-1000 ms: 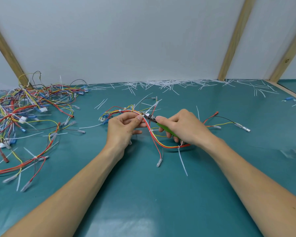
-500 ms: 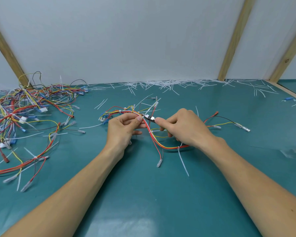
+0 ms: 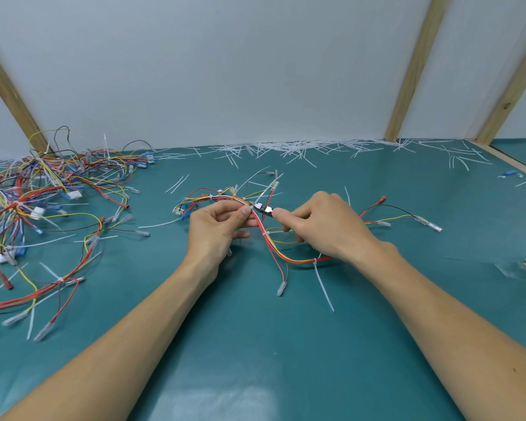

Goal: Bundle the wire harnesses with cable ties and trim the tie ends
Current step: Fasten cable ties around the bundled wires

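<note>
A wire harness (image 3: 275, 247) of red, yellow and orange wires lies across the middle of the teal table. My left hand (image 3: 216, 229) pinches its bundled part just left of centre. My right hand (image 3: 322, 223) grips a small cutter (image 3: 263, 208), its dark jaws at a cable tie on the bundle right beside my left thumb. The cutter's handles are hidden inside my fist. Another white cable tie (image 3: 324, 284) sits on the harness lower down, with its long untrimmed tail pointing toward me.
A large tangle of harnesses (image 3: 43, 202) covers the table's left side. Cut white tie ends (image 3: 286, 150) litter the back edge along the white wall. A blue connector (image 3: 510, 174) lies far right, beside a wooden rail.
My right hand has closed tighter round the cutter and its green handle is now hidden. The jaws have moved slightly left toward my left thumb. My left hand has stayed in place.
</note>
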